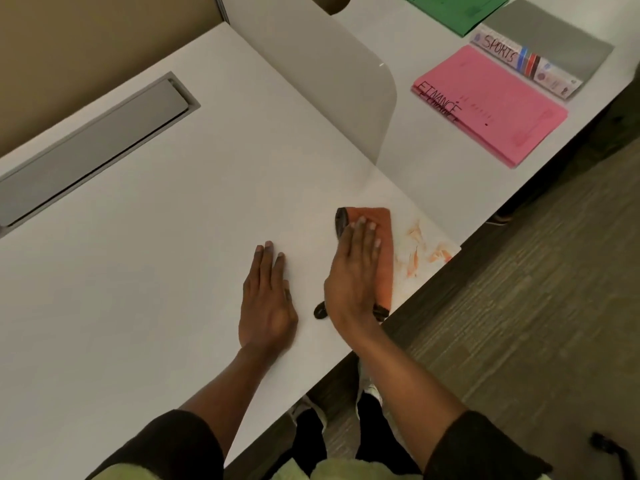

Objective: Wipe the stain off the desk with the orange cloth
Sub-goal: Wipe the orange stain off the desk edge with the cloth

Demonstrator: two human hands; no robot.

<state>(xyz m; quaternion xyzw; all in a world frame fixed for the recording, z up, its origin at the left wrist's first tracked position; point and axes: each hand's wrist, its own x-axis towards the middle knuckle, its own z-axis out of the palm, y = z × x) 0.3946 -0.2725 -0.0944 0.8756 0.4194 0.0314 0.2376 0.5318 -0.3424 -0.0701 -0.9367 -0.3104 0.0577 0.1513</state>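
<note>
Hands flat near folders reading "FINANCE" [491, 105] and "SPORTS" [526, 60].

Two hands, the left hand [266, 299] and right hand [353, 271], are resting on one desk [156, 254], sharing it with one orange cloth [382, 244], one orange stain [419, 251] and three folders: pink folder [491, 109], green folder [453, 8], grey folder [550, 39].

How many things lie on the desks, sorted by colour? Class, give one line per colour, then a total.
Orange: 1, the orange cloth
Pink: 1, the FINANCE folder stack
Green: 1, the green folder
Grey: 1, the grey folder
White: 1, the SPORTS sheet
Total: 5
</note>
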